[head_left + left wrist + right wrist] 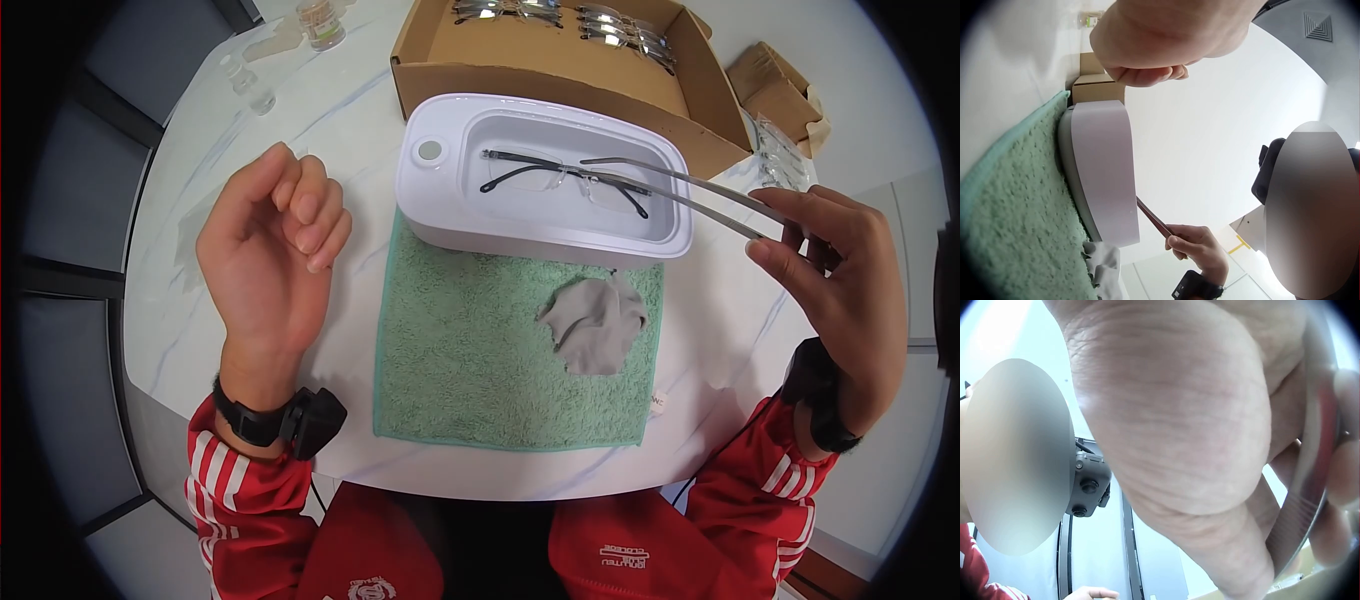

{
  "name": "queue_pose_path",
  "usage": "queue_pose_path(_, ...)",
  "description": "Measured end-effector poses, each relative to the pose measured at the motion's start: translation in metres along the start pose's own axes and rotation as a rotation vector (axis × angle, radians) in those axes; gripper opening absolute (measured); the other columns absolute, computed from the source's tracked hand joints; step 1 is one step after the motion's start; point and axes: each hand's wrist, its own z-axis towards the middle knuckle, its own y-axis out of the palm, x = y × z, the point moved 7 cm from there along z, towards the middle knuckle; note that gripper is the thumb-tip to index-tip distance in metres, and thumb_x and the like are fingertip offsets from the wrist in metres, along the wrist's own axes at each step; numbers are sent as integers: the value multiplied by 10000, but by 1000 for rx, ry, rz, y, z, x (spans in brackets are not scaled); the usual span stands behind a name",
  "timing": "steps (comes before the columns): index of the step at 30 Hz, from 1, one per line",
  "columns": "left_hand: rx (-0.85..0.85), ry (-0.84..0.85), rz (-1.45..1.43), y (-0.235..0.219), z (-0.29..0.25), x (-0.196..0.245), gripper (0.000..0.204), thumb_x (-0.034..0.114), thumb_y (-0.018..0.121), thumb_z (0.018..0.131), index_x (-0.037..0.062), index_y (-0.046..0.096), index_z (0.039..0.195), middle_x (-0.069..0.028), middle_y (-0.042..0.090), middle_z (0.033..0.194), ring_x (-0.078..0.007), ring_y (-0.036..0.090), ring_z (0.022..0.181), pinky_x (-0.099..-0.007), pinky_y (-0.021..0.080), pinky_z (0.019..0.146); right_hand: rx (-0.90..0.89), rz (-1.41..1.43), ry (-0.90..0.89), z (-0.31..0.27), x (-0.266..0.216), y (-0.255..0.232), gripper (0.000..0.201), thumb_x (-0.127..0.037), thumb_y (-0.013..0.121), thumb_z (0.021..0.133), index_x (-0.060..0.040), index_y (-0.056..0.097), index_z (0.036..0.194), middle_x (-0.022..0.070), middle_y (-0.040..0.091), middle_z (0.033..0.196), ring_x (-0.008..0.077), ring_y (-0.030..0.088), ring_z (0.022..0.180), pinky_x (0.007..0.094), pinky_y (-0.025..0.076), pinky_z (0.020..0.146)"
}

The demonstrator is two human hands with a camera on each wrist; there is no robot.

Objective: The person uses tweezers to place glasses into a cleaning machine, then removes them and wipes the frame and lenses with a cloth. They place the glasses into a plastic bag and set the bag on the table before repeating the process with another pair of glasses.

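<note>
Raised left of a white tub [540, 245], my left hand [275, 235] has its fingers loosely curled around nothing. My right hand [845, 260] pinches long metal tweezers [728, 193] between thumb and fingers at the tub's right side; the right wrist view shows the tweezers [1310, 456] close up. Their tips reach over rimless glasses [520, 157] with dark temples inside the tub; whether they touch the glasses I cannot tell. A crumpled grey cloth [600, 330] lies on the green towel [460, 350] in front of the tub.
Behind the tub, a cardboard box [560, 85] holds several pairs of glasses. A smaller brown box [770, 90] and clear plastic packets [782, 158] stand at the right. A small clear bottle [250, 88] and a jar [320, 25] are at the back left of the marbled table [340, 445].
</note>
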Motion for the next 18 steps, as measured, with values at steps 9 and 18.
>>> queue_pose_path(9,4,-8,8,1,0,1,264,173,470,1006,117,376,765,-10,408,708,-89,353,570,-225,325,484,-12,10,-102,7,-5,10,320,-89,796,794,30,731,1084,71,606,729,119,409,572,305,328,524)
queue_pose_path(18,35,-14,-2,1,0,0,279,199,497,1001,112,415,749,-14,440,671,-104,382,548,-251,341,491,93,39,-213,0,-6,-17,331,-123,798,808,33,723,1090,58,553,722,130,431,595,295,328,536)
